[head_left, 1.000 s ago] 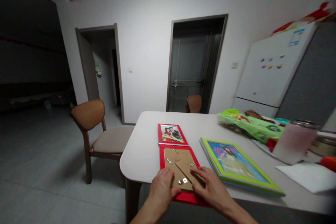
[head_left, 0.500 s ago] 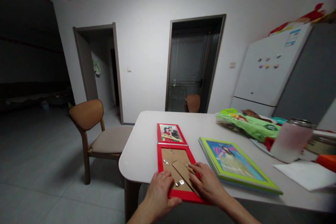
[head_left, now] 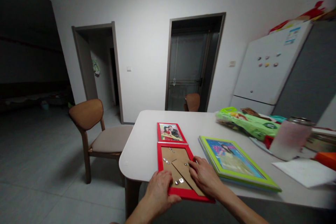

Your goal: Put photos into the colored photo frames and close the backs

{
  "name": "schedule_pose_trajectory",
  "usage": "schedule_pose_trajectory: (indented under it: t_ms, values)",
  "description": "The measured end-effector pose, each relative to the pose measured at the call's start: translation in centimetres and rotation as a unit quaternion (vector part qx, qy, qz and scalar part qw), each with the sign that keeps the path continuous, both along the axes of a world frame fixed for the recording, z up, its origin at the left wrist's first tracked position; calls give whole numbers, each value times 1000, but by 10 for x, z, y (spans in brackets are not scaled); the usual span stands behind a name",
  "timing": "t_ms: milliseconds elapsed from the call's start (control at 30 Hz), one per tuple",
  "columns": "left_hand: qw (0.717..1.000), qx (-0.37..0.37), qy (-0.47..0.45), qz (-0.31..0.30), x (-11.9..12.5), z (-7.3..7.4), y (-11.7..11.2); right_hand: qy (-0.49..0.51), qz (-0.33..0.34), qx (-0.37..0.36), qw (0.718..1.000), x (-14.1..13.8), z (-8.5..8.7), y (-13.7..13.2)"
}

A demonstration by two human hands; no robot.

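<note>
A red picture frame (head_left: 160, 162) lies face down near the front edge of the table, its brown backing board (head_left: 174, 156) and stand flap (head_left: 185, 173) uppermost. Small metal clips (head_left: 179, 181) sit around the board. My left hand (head_left: 160, 188) grips the frame's near left corner, fingers on top and thumb along the front edge. On the right side, my right hand (head_left: 206, 176) has bent fingers pressed on the frame's edge, fingertips beside another clip (head_left: 186, 164). Touching the frame's far end is a second red frame (head_left: 170, 133) with a photo of two people, face up.
To the right lies a green picture frame (head_left: 237, 162), face up on others. Beyond it are a green plastic bag (head_left: 249, 124), a pinkish jar (head_left: 291, 140) and white paper (head_left: 306, 172). A wooden chair (head_left: 88, 115) stands left of the white table (head_left: 143, 140).
My right hand has shifted slightly right and its fingertips have drawn back from the clip, showing more of the board. My left hand stays at its corner.
</note>
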State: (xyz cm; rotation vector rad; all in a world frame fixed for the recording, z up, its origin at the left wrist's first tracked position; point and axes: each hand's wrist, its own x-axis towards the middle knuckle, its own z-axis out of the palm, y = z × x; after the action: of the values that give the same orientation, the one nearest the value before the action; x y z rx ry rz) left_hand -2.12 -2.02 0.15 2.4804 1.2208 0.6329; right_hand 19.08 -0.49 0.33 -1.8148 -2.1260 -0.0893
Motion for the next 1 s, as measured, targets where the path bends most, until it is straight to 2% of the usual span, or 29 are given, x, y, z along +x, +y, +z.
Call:
schedule_pose_trajectory:
  t_ms: [100,267,867,1000]
  values:
    - [1000,-3,-2,1,-1,-3,2,12,54,4,998,-9,2,-14]
    - [1000,-9,2,5,1,-5,3,45,162,-24,986,-33,16,-39]
    - [1000,-1,-21,-1,0,-5,5,41,251,-32,967,-31,23,-46]
    - [1000,-4,-8,4,1,-5,5,73,218,-28,973,-32,14,-28]
